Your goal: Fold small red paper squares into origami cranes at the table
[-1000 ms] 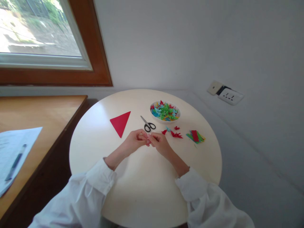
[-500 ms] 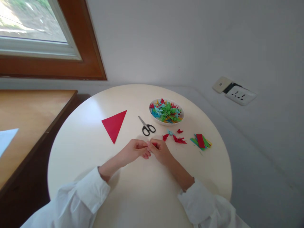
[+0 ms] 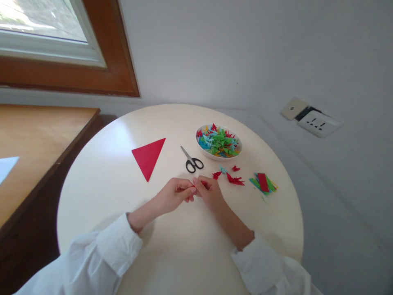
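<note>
My left hand (image 3: pixel 180 191) and my right hand (image 3: pixel 208 190) meet over the near middle of the table, fingertips pinched together. Between them they grip a small piece of red paper (image 3: pixel 194 187), mostly covered by my fingers, so its folded shape cannot be made out. Just beyond my hands lie black-handled scissors (image 3: pixel 192 160), closed, blades pointing away. A few small folded paper cranes, red (image 3: pixel 235 179) and light blue (image 3: pixel 222 169), rest to the right of my right hand. A larger red paper triangle (image 3: pixel 149 157) lies flat beyond my left hand.
A white bowl (image 3: pixel 205 153) heaped with colourful folded cranes stands at the back right of the round white table (image 3: pixel 101 184). A small stack of coloured paper strips (image 3: pixel 263 182) lies at the right. A wooden desk (image 3: pixel 46 135) is at the left; wall sockets (image 3: pixel 319 122) are at the right.
My fingertips have shifted slightly against each other, with both hands still pinching the red paper. The view has tilted a little; the things on the table lie as before.
</note>
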`<state>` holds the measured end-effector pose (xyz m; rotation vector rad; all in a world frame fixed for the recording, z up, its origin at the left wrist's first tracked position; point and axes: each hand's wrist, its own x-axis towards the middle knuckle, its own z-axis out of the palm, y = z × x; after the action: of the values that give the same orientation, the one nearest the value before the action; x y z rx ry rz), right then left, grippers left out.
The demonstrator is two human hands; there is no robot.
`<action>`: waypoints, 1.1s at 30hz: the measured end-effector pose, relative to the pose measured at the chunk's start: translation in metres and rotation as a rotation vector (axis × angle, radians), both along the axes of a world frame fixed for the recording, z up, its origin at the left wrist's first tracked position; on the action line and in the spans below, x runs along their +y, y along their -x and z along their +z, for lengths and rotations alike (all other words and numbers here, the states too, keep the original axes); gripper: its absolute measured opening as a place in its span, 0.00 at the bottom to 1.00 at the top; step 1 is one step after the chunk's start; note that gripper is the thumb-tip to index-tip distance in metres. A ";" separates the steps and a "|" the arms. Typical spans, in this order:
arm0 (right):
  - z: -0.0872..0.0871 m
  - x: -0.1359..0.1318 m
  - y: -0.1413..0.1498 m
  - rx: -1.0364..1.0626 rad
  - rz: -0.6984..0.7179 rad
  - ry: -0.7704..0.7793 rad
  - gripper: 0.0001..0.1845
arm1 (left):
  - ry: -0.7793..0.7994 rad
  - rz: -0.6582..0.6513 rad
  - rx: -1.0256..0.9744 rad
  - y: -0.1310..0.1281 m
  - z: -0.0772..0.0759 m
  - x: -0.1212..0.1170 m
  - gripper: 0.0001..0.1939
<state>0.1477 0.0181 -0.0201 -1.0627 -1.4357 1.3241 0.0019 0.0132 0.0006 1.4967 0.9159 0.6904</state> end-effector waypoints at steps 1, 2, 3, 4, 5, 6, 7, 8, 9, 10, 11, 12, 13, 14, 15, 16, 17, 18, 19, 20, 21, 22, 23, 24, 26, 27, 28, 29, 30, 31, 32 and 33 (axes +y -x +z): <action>0.000 0.000 -0.001 0.016 0.002 -0.002 0.24 | 0.008 0.025 -0.011 -0.001 -0.001 0.000 0.17; 0.000 0.001 -0.001 0.040 0.007 -0.006 0.24 | 0.019 0.053 -0.034 -0.001 -0.002 0.000 0.17; 0.001 0.001 -0.002 0.070 0.007 -0.012 0.24 | 0.033 0.083 -0.070 -0.002 -0.004 0.000 0.18; 0.001 0.002 -0.003 0.097 -0.003 -0.021 0.23 | 0.050 0.112 -0.116 -0.003 -0.005 0.000 0.19; 0.001 0.002 -0.003 0.119 -0.026 -0.033 0.21 | 0.067 0.137 -0.167 -0.004 -0.006 0.001 0.19; 0.001 0.002 -0.003 0.132 -0.057 -0.048 0.19 | 0.082 0.159 -0.213 -0.004 -0.006 0.001 0.19; 0.001 0.002 -0.002 0.136 -0.090 -0.065 0.17 | 0.094 0.179 -0.247 -0.005 -0.007 0.002 0.19; 0.001 0.001 0.000 0.131 -0.122 -0.081 0.14 | 0.095 0.198 -0.259 -0.005 -0.008 0.002 0.18; 0.001 0.001 0.001 0.120 -0.144 -0.097 0.12 | 0.082 0.218 -0.251 -0.005 -0.008 0.003 0.18; 0.001 0.000 0.003 0.107 -0.160 -0.112 0.10 | 0.056 0.237 -0.227 -0.005 -0.008 0.003 0.18; 0.001 -0.001 0.004 0.091 -0.174 -0.125 0.08 | 0.022 0.254 -0.189 -0.005 -0.008 0.003 0.18; 0.001 -0.001 0.006 0.071 -0.186 -0.137 0.07 | -0.018 0.270 -0.141 -0.005 -0.009 0.003 0.19; 0.001 -0.002 0.006 0.050 -0.197 -0.145 0.06 | -0.063 0.286 -0.088 -0.005 -0.009 0.003 0.18; 0.001 -0.002 0.007 0.033 -0.206 -0.151 0.06 | -0.108 0.299 -0.035 -0.005 -0.009 0.003 0.18; 0.001 -0.003 0.007 0.020 -0.214 -0.154 0.06 | -0.152 0.308 0.013 -0.004 -0.009 0.003 0.18; 0.001 -0.003 0.007 0.010 -0.220 -0.159 0.06 | -0.195 0.313 0.055 -0.004 -0.009 0.003 0.17; 0.001 -0.003 0.007 0.001 -0.222 -0.164 0.06 | -0.234 0.316 0.085 -0.004 -0.009 0.003 0.17; 0.001 -0.003 0.008 -0.011 -0.224 -0.172 0.06 | -0.265 0.315 0.102 -0.003 -0.009 0.003 0.16; 0.001 -0.004 0.008 -0.026 -0.227 -0.185 0.05 | -0.287 0.317 0.106 -0.003 -0.009 0.003 0.15; 0.001 -0.004 0.008 -0.046 -0.229 -0.204 0.05 | -0.299 0.326 0.098 -0.003 -0.009 0.004 0.14; 0.000 -0.004 0.008 -0.070 -0.231 -0.227 0.05 | -0.300 0.342 0.080 -0.003 -0.009 0.004 0.13; 0.000 -0.004 0.008 -0.093 -0.231 -0.248 0.04 | -0.291 0.360 0.057 -0.004 -0.009 0.004 0.12; -0.001 -0.005 0.008 -0.112 -0.233 -0.267 0.04 | -0.268 0.376 0.033 -0.004 -0.009 0.004 0.11; -0.001 -0.005 0.008 -0.125 -0.235 -0.279 0.04 | -0.234 0.390 0.008 -0.005 -0.009 0.004 0.11; -0.002 -0.005 0.008 -0.139 -0.243 -0.281 0.04 | -0.143 0.409 -0.055 -0.006 -0.009 0.003 0.09; -0.002 -0.005 0.008 -0.142 -0.249 -0.279 0.04 | -0.097 0.418 -0.097 -0.007 -0.010 0.003 0.09; -0.002 -0.005 0.008 -0.144 -0.255 -0.279 0.04 | -0.059 0.427 -0.142 -0.007 -0.010 0.003 0.10; -0.001 -0.005 0.008 -0.145 -0.260 -0.279 0.04 | -0.030 0.438 -0.188 -0.008 -0.010 0.002 0.12; -0.001 -0.005 0.007 -0.145 -0.264 -0.278 0.04 | -0.009 0.447 -0.227 -0.008 -0.010 0.002 0.13; -0.001 -0.005 0.007 -0.144 -0.267 -0.277 0.04 | 0.007 0.456 -0.254 -0.008 -0.011 0.002 0.13; -0.001 -0.005 0.007 -0.142 -0.271 -0.274 0.04 | 0.019 0.463 -0.268 -0.008 -0.011 0.002 0.13; -0.001 -0.005 0.007 -0.138 -0.277 -0.271 0.05 | 0.028 0.470 -0.273 -0.008 -0.010 0.001 0.13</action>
<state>0.1404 0.0126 -0.0209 -1.1387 -1.4591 0.8481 0.0101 0.0147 -0.0098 1.1305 1.0670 1.1856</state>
